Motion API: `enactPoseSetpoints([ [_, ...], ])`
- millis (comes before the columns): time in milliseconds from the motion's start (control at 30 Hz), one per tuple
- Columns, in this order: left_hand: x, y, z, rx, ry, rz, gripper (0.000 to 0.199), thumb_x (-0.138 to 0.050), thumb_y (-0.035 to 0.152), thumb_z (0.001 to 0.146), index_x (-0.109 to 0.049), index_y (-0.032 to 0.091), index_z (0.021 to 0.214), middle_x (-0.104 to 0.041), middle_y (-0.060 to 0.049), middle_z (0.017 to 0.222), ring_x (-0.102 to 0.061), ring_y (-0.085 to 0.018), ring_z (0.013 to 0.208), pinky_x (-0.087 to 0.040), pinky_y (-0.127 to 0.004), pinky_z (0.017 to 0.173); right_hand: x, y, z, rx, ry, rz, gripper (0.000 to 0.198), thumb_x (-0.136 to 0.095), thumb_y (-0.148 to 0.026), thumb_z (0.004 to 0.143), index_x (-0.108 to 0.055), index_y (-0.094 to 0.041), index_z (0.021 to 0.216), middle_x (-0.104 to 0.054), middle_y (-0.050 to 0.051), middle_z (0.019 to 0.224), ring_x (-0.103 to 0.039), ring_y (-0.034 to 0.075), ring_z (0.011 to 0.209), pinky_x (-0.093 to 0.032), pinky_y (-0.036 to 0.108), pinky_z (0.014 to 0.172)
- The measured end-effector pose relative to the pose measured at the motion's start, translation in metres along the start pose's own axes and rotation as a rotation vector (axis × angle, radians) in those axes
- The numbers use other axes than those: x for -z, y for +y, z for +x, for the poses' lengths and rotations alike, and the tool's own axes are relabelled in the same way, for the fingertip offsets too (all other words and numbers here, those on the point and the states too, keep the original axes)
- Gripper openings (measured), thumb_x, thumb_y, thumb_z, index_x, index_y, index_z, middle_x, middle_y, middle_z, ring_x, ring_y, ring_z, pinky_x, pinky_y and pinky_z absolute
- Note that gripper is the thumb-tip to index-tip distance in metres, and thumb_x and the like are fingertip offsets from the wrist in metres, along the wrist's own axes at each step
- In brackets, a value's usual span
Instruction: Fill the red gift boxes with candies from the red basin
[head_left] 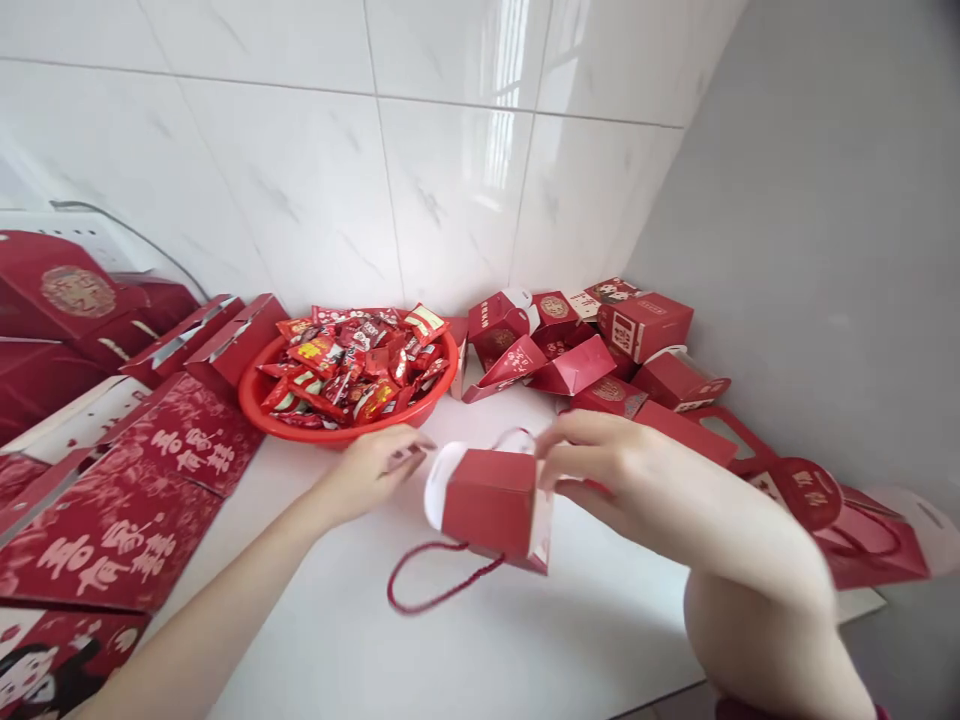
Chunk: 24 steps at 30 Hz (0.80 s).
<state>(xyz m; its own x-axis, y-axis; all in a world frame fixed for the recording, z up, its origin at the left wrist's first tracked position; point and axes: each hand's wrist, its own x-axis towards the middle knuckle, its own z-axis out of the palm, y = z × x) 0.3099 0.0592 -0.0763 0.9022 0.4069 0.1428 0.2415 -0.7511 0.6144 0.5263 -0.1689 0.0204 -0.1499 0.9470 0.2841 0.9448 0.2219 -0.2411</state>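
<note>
A small red gift box (491,500) with a dark red cord handle (442,605) lies tilted just above or on the white table, its rounded white flap (444,487) sticking out on the left. My right hand (592,455) grips the box by its right end, the fingers bent around the edge there. Left of the flap hovers my left hand (382,468), fingers loosely curled with a gap between them. No object shows in it, and its fingertips come close to the flap; whether they touch is unclear. What the box contains is hidden.
Behind my left hand a red plastic basin (341,436) is heaped with wrapped candies (360,365). Several red boxes (559,365) are piled at the back right, against the grey side panel (810,250). Larger printed red boxes (112,540) line the left. A power strip (97,240) stands behind them.
</note>
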Motion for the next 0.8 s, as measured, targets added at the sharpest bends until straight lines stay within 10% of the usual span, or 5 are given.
enactPoseSetpoints([
  [233, 0.035, 0.063, -0.031, -0.044, 0.160, 0.168, 0.022, -0.048, 0.032, 0.098, -0.064, 0.024, 0.111, -0.063, -0.003, 0.109, -0.061, -0.016, 0.099, -0.048, -0.026, 0.086, -0.033, -0.003, 0.056, 0.095, -0.083, 0.025, 0.024, -0.048, -0.012, 0.095, -0.069, -0.017, 0.087, -0.063, 0.006, 0.088, -0.060, 0.016, 0.078, -0.044, 0.027, 0.069],
  [567, 0.018, 0.056, -0.028, -0.255, -0.080, 0.250, 0.022, -0.048, 0.022, 0.098, -0.069, 0.019, 0.092, -0.068, -0.003, 0.100, -0.060, -0.016, 0.089, -0.046, -0.030, 0.082, -0.058, 0.012, 0.085, 0.067, -0.143, 0.051, 0.023, -0.044, -0.010, 0.096, -0.064, -0.017, 0.086, -0.063, 0.003, 0.088, -0.056, 0.013, 0.072, -0.039, 0.026, 0.062],
  [800, 0.002, 0.059, -0.027, -0.392, -0.131, 0.224, 0.022, -0.052, 0.025, 0.098, -0.069, 0.023, 0.111, -0.069, 0.000, 0.122, -0.058, -0.021, 0.118, -0.041, -0.036, 0.103, -0.075, 0.027, 0.101, 0.078, -0.076, 0.108, 0.040, -0.043, -0.001, 0.090, -0.064, -0.020, 0.119, -0.065, 0.005, 0.123, -0.062, 0.020, 0.105, -0.047, 0.028, 0.079],
])
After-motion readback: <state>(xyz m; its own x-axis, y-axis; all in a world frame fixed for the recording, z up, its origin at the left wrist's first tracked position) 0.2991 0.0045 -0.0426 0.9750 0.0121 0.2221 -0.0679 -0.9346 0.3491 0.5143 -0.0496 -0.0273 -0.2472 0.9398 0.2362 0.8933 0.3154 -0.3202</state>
